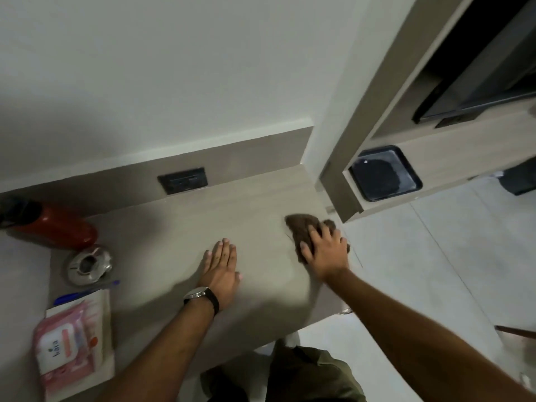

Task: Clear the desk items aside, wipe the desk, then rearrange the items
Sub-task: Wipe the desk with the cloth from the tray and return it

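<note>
right hand (326, 250) presses brown cloth (301, 224) on desk (203, 216) | left hand (220, 268) flat

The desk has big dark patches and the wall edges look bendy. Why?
Head view: the dark patches on the desk are soft shadows, one spreading beside the left hand. Head view: the wide-angle lens curves straight lines, like the desk's back edge. Head view: the right hand pressing the brown cloth looks slightly smeared, and the metal ashtray shows small bright glints.
</note>
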A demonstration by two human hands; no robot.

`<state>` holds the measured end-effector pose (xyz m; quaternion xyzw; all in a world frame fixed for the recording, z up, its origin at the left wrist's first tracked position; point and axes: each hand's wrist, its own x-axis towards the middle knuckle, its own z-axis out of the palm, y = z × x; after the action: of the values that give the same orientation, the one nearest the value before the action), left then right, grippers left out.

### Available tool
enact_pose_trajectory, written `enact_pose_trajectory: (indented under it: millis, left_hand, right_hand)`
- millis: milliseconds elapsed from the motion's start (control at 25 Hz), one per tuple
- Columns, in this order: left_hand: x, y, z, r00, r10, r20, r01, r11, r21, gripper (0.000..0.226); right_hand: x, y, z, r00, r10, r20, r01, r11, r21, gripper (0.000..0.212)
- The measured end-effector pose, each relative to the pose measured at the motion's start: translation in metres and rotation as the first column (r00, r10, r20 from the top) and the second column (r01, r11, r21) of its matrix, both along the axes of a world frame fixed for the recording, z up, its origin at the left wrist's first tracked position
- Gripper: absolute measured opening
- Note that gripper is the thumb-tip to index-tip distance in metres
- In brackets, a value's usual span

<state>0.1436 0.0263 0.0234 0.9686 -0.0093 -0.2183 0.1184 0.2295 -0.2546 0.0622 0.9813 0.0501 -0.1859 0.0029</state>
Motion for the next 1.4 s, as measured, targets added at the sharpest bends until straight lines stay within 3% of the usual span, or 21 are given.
enact_pose_trajectory:
  millis: [160, 280, 400, 520, 640, 800, 920, 1080, 1240, 1400]
  left_hand:
    - [0.024, -0.092, 0.007, 0.985, -0.168, 0.047, 0.169, 0.986, -0.014, 0.083]
    - [0.035, -0.146, 0.015, 0.932, -0.357, 0.067, 0.352, 0.933, 0.079, 0.073]
    - [0.033, -0.161, 0.013, 0.929, -0.362, 0.079, 0.352, 0.928, 0.122, 0.067]
    - [0.033, -0.172, 0.01, 0.931, -0.351, 0.101, 0.347, 0.936, 0.057, 0.064]
    - [0.039, -0.2, 0.014, 0.896, -0.436, 0.079, 0.438, 0.899, -0.004, 0.059]
    - [0.068, -0.23, 0.015, 0.874, -0.474, 0.105, 0.484, 0.871, -0.091, 0.055]
    - [0.11, -0.25, 0.024, 0.933, -0.297, 0.202, 0.344, 0.901, -0.265, 0.057]
    - [0.175, -0.289, 0.049, 0.956, 0.001, 0.293, 0.141, 0.874, -0.464, 0.058]
    - [0.241, -0.324, 0.064, 0.942, -0.078, 0.326, 0.207, 0.901, -0.382, 0.075]
    - [0.269, -0.344, 0.046, 0.951, -0.265, 0.161, 0.301, 0.915, -0.268, 0.082]
  right_hand:
    - [-0.093, -0.037, -0.03, 0.99, 0.122, -0.075, -0.117, 0.991, 0.068, 0.069]
    - [-0.095, -0.052, -0.039, 0.986, 0.164, -0.043, -0.153, 0.97, 0.19, 0.07]
    - [-0.069, -0.083, -0.03, 0.95, 0.311, -0.016, -0.291, 0.903, 0.315, 0.077]
    - [-0.066, -0.12, -0.029, 0.89, 0.454, 0.051, -0.449, 0.85, 0.276, 0.078]
    - [-0.084, -0.14, -0.036, 0.914, 0.403, 0.049, -0.399, 0.871, 0.288, 0.064]
    - [-0.076, -0.161, -0.042, 0.972, 0.235, -0.004, -0.212, 0.884, 0.416, 0.059]
    - [-0.031, -0.183, -0.029, 0.996, 0.084, 0.011, -0.078, 0.853, 0.515, 0.056]
    - [0.071, -0.219, 0.007, 0.984, 0.02, 0.176, -0.108, 0.855, 0.507, 0.054]
    - [0.179, -0.241, 0.038, 0.975, 0.017, 0.22, -0.102, 0.918, 0.382, 0.053]
    - [0.24, -0.247, 0.039, 0.982, -0.036, 0.187, -0.023, 0.951, 0.308, 0.054]
